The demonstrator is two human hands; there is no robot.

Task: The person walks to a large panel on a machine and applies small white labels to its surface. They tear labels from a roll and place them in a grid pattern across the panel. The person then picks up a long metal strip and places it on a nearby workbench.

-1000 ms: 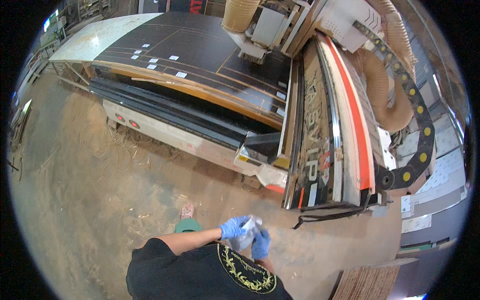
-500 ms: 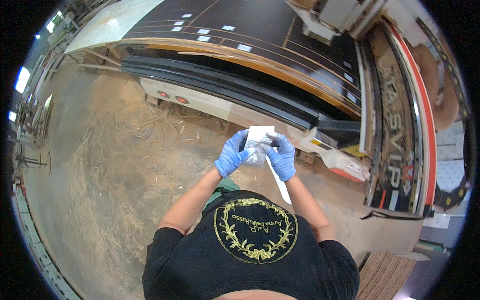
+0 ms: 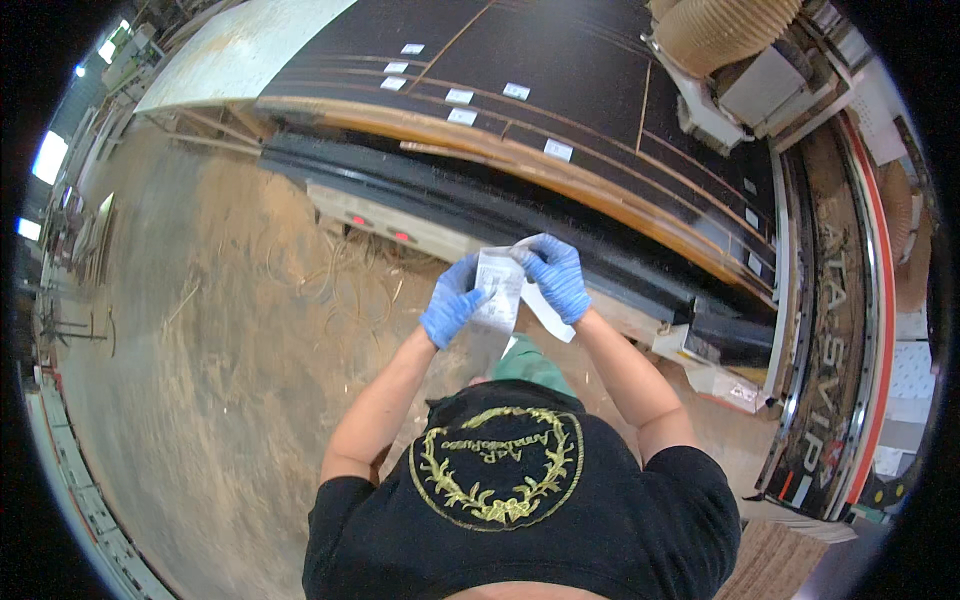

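My left hand (image 3: 452, 305), in a blue knit glove, grips the left side of a strip of printed white labels (image 3: 498, 290), thumb across its face. The upper right corner of that strip is pinched between the fingers of my right hand (image 3: 557, 275), gloved the same way. Below the right hand hangs a plain white paper strip (image 3: 548, 314); whether it joins the labels is hidden. Both hands are in front of my chest, short of the machine's near edge. Beyond them lies a dark panel (image 3: 570, 70) cut by thin grooves, with several small white labels (image 3: 462, 117) on it.
The machine bed's dark rail (image 3: 350, 170) runs across ahead, red buttons (image 3: 402, 237) on its white side. A cutting head with a ribbed hose (image 3: 725, 30) stands over the panel at right, beside a gantry beam (image 3: 835, 300). Coiled cable and sawdust lie on the floor (image 3: 230, 380).
I have moved and turned a little, so the bed sits lower and further right in view. My right hand has shifted to the labels' upper corner; both hands still hold them.
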